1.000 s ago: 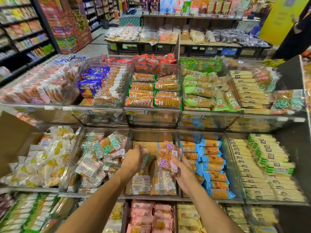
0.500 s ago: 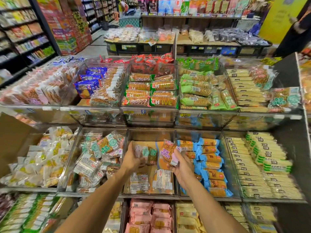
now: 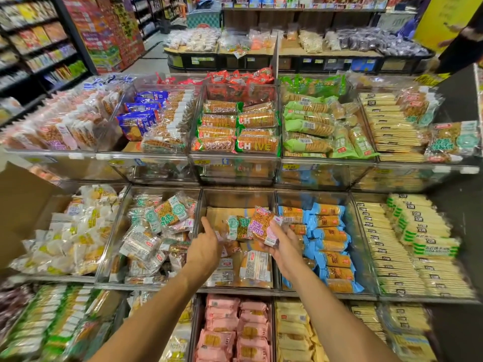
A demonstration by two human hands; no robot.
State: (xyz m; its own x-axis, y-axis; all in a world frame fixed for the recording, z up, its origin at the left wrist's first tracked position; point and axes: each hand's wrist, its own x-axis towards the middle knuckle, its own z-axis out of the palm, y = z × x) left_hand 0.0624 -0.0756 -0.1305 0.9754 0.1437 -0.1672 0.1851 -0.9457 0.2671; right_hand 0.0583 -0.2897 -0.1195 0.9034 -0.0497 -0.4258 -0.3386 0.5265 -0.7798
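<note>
My left hand grips a clear snack packet with a green label by its left edge. Right beside it, my right hand holds a similar packet with a purple and pink label from below, thumb on its front. The two packets touch side by side above the middle clear bin of the middle shelf row. Two or three flat packets lie face down on the cardboard floor of that bin.
The bin to the left holds mixed green and pink labelled packets. Blue-wrapped biscuit rolls fill the bin to the right. More clear bins of biscuits stand above and below. A brown cardboard box flap sticks up at the far left.
Both hands have risen a little out of the bin. The green-labelled packet in my left hand has come up beside the purple one, and the two now touch.
</note>
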